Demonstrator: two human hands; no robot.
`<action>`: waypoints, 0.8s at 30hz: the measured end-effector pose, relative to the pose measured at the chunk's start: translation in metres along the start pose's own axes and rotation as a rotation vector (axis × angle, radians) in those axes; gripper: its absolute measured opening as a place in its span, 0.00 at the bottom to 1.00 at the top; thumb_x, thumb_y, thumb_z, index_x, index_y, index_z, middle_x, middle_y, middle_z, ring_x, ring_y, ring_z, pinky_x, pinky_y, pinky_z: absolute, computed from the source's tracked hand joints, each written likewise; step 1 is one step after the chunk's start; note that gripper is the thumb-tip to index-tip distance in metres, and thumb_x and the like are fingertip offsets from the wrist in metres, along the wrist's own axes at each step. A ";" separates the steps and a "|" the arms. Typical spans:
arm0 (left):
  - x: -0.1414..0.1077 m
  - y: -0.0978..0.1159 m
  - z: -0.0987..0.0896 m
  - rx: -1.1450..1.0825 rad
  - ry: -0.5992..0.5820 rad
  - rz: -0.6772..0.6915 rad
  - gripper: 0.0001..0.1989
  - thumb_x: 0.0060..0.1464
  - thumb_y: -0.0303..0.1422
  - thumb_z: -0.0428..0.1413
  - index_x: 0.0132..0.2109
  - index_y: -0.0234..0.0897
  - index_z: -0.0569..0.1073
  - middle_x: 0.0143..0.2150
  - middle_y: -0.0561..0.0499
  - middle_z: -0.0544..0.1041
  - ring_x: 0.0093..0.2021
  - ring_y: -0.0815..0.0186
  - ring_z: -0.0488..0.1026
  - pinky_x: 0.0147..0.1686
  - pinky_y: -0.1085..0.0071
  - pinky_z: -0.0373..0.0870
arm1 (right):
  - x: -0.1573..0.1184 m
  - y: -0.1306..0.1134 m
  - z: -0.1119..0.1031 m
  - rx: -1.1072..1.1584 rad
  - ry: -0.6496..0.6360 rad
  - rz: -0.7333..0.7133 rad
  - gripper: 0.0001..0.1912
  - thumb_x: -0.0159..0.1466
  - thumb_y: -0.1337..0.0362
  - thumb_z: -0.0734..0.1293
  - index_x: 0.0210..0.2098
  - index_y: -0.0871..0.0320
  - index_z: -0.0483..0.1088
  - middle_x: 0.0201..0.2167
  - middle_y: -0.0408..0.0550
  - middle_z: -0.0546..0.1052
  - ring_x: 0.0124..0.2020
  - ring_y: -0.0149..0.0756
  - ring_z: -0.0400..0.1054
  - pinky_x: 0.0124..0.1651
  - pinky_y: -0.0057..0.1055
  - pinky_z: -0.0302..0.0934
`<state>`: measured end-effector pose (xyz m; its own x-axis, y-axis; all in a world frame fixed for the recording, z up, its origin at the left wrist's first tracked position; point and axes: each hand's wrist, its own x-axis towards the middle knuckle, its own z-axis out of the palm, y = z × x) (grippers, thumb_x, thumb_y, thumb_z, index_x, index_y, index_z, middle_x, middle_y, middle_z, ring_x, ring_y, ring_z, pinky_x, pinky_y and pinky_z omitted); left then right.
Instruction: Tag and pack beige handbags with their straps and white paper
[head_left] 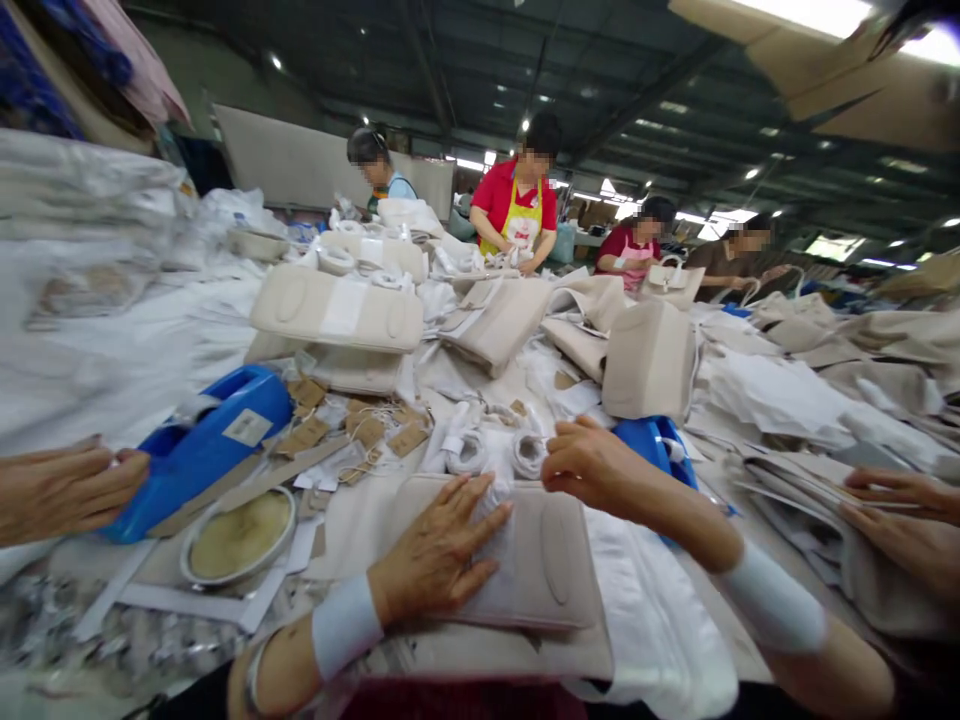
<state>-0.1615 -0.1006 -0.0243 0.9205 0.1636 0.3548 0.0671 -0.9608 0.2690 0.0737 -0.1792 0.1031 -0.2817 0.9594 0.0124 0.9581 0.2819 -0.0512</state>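
A beige bag [555, 560] lies flat in front of me, with a clear plastic strip across its middle. My left hand [442, 550] rests on the bag and the strip, its fingers spread. Over the bag's far right edge is my right hand [585, 460], its fingers curled together beside a wrapped white roll [529, 455]; what they pinch, if anything, is too small to make out. A second wrapped roll [466, 452] sits just beyond my left hand. White cloth [652, 610] spreads out to the bag's right.
Left of the bag are a round dish of yellowish paste [240, 535], a blue tape dispenser [210, 440] and brown tags [366, 428]. Another blue dispenser [652, 445] stands behind my right forearm. Other people's hands reach in at both sides. Beige bags [337, 308] lie beyond.
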 end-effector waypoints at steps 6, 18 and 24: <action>-0.001 -0.002 0.000 -0.011 -0.002 0.004 0.34 0.56 0.35 0.57 0.68 0.38 0.56 0.73 0.38 0.43 0.72 0.48 0.40 0.67 0.46 0.47 | 0.086 0.003 0.022 -0.073 -0.230 -0.181 0.09 0.55 0.72 0.70 0.26 0.52 0.79 0.24 0.42 0.78 0.35 0.35 0.66 0.45 0.34 0.46; 0.005 -0.002 -0.003 -0.073 -0.031 -0.020 0.33 0.56 0.36 0.57 0.67 0.41 0.57 0.71 0.42 0.53 0.71 0.49 0.47 0.67 0.45 0.46 | 0.097 -0.005 0.053 -0.367 -0.118 -0.154 0.08 0.58 0.71 0.66 0.28 0.60 0.78 0.26 0.54 0.77 0.37 0.42 0.64 0.49 0.39 0.48; 0.006 -0.001 -0.003 -0.021 -0.084 -0.033 0.33 0.58 0.38 0.55 0.68 0.41 0.56 0.72 0.43 0.51 0.71 0.49 0.45 0.67 0.46 0.46 | 0.104 0.010 0.067 -0.397 -0.025 -0.041 0.11 0.52 0.63 0.76 0.34 0.60 0.78 0.37 0.56 0.77 0.48 0.49 0.62 0.55 0.43 0.46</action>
<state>-0.1572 -0.0979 -0.0200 0.9470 0.1752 0.2694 0.0910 -0.9502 0.2981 0.0502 -0.0772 0.0374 -0.3163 0.9485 -0.0180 0.8904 0.3034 0.3392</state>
